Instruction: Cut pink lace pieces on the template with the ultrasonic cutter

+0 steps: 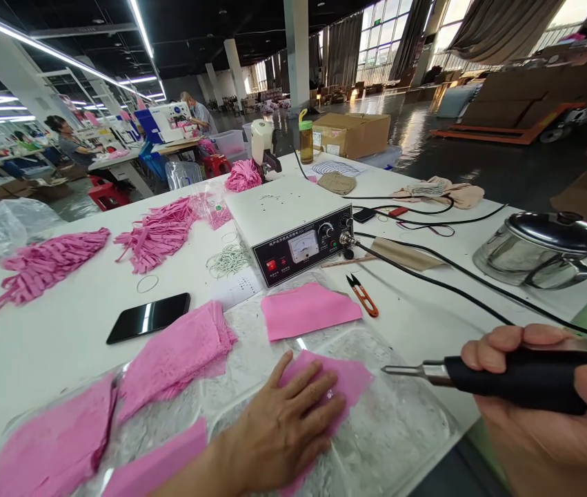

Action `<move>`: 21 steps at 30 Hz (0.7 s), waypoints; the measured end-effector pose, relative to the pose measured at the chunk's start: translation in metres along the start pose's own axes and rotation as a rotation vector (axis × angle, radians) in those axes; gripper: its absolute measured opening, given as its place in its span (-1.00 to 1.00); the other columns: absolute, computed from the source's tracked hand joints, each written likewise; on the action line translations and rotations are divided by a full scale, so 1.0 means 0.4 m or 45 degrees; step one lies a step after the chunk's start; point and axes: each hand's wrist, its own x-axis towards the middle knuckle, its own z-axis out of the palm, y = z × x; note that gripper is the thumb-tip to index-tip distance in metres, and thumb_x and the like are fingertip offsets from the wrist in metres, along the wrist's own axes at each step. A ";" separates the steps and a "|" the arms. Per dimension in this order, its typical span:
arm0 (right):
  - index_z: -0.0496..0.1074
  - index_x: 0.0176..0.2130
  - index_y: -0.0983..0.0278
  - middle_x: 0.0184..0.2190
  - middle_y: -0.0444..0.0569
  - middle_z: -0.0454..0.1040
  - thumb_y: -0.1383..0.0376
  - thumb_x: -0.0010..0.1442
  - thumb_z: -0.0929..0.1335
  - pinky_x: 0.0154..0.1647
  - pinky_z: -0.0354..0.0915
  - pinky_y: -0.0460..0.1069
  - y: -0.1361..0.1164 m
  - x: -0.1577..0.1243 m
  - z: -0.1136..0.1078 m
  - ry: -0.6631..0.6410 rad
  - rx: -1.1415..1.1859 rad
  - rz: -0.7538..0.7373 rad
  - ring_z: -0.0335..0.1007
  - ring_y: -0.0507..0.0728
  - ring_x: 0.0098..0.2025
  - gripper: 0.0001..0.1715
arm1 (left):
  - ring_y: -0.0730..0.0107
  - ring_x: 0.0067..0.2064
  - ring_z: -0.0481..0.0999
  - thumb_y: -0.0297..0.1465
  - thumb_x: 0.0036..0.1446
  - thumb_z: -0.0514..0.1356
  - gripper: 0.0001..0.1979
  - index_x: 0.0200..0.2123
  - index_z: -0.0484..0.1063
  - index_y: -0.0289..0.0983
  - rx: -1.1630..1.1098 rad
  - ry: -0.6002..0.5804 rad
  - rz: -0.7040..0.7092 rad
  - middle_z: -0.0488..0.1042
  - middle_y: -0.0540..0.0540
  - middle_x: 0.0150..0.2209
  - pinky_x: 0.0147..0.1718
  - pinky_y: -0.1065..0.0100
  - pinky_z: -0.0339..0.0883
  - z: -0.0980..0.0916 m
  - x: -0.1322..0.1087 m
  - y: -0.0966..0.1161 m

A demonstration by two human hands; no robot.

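Note:
My left hand [293, 421] lies flat, fingers spread, over a small pink fabric piece [358, 378] on a scuffed clear sheet [391, 442]. My right hand [552, 400] is closed around the black grip of an ultrasonic cutter handpiece [510, 378]. Its pointed metal tip faces left, just right of the fabric, and whether it touches the sheet I cannot tell. Beyond my left hand lies another pink fabric piece [308, 312]. Pink fabric stacks [179, 355] sit to the left, and a further pink strip [161, 462] is partly under my left forearm.
A control box [298, 243] with a dial stands mid-table, its black cable [428, 277] running right. Orange thread snips [363, 295], a phone [149, 317] and a glass pot [525, 255] surround the work area. Bundles of pink strips [161, 231] lie far left. Other people work in the background.

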 end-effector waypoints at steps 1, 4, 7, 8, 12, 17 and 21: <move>0.41 -0.54 0.16 -0.65 -0.16 0.30 0.18 -0.31 0.31 -0.75 0.15 -0.01 -0.001 -0.006 0.009 -0.020 0.006 0.009 0.14 0.07 -0.67 -0.79 | 0.13 0.33 0.15 -0.27 0.38 0.02 -0.57 0.26 0.20 -0.22 -0.004 0.007 -0.002 0.25 -0.11 0.27 0.33 -0.06 -0.24 -0.001 0.001 0.001; 0.39 -0.57 0.19 -0.69 -0.17 0.27 0.20 -0.30 0.32 -0.77 0.18 -0.01 0.005 -0.017 0.031 -0.084 0.012 0.015 0.14 0.06 -0.71 -0.84 | 0.14 0.32 0.17 -0.26 0.38 0.02 -0.58 0.24 0.23 -0.22 -0.018 0.023 -0.007 0.28 -0.13 0.25 0.33 -0.05 -0.21 -0.004 0.004 0.002; 0.39 -0.55 0.19 -0.67 -0.16 0.29 0.20 -0.25 0.35 -0.75 0.21 -0.02 0.013 -0.024 0.038 -0.151 0.002 0.021 0.16 0.05 -0.70 -0.85 | 0.14 0.31 0.18 -0.27 0.37 0.02 -0.59 0.23 0.24 -0.22 -0.021 0.028 -0.009 0.30 -0.13 0.24 0.33 -0.06 -0.23 -0.005 0.004 0.002; 0.40 -0.54 0.18 -0.66 -0.16 0.30 0.19 -0.23 0.36 -0.75 0.22 -0.02 0.015 -0.025 0.037 -0.168 0.004 0.021 0.16 0.05 -0.69 -0.86 | 0.14 0.31 0.18 -0.27 0.37 0.03 -0.59 0.24 0.24 -0.22 -0.021 0.028 -0.009 0.29 -0.13 0.25 0.33 -0.07 -0.23 -0.004 0.004 0.002; 0.41 -0.51 0.17 -0.63 -0.15 0.33 0.19 -0.18 0.37 -0.73 0.24 -0.02 0.022 -0.029 0.027 -0.225 0.019 0.033 0.19 0.06 -0.67 -0.86 | 0.13 0.33 0.15 -0.27 0.38 0.01 -0.58 0.26 0.21 -0.21 -0.018 0.016 -0.009 0.25 -0.13 0.27 0.33 -0.09 -0.27 0.002 0.000 0.003; 0.40 -0.49 0.16 -0.62 -0.16 0.34 0.21 -0.14 0.36 -0.73 0.25 -0.02 0.031 -0.025 0.024 -0.270 0.028 0.009 0.21 0.06 -0.67 -0.90 | 0.12 0.33 0.16 -0.27 0.39 0.00 -0.57 0.26 0.20 -0.21 -0.039 -0.001 -0.022 0.23 -0.12 0.29 0.33 -0.10 -0.27 0.000 0.001 0.003; 0.37 -0.48 0.18 -0.60 -0.17 0.32 0.24 -0.11 0.35 -0.72 0.27 -0.02 0.039 -0.022 0.023 -0.270 0.008 -0.012 0.22 0.05 -0.67 -0.91 | 0.12 0.32 0.17 -0.26 0.39 0.00 -0.58 0.25 0.21 -0.21 -0.050 0.000 -0.023 0.25 -0.12 0.28 0.33 -0.10 -0.27 -0.002 0.001 0.003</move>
